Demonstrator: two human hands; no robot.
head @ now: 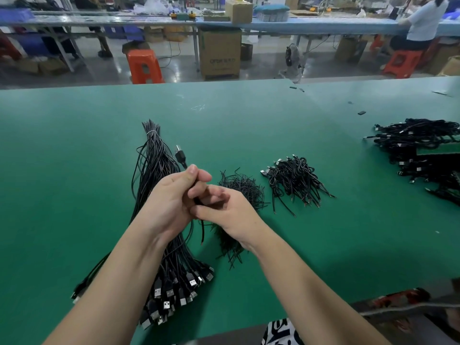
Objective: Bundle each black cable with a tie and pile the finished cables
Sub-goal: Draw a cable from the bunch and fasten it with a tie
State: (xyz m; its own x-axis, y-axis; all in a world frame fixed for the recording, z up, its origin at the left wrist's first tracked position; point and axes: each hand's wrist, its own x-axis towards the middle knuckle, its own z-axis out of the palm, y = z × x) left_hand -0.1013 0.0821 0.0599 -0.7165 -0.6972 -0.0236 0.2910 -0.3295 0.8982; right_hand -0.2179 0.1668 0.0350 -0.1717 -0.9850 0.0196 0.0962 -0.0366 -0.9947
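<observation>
My left hand (pixel 171 197) grips a folded black cable (pixel 181 157) above the green table; its USB plug sticks up past my thumb. My right hand (pixel 224 210) meets it from the right, fingers curled and pinching at the cable between both hands; two cable ends hang below. A long bundle of loose black cables (pixel 159 195) lies under my left arm, plugs fanned toward me. A heap of thin black ties (pixel 242 188) sits just behind my right hand. The pile of bundled cables (pixel 296 180) lies further right.
A bigger mass of black cables (pixel 420 150) lies at the table's right edge. Small black scraps (pixel 361 112) dot the far right of the green table (pixel 74 158). Beyond the table are orange stools, cardboard boxes and a seated person at another bench.
</observation>
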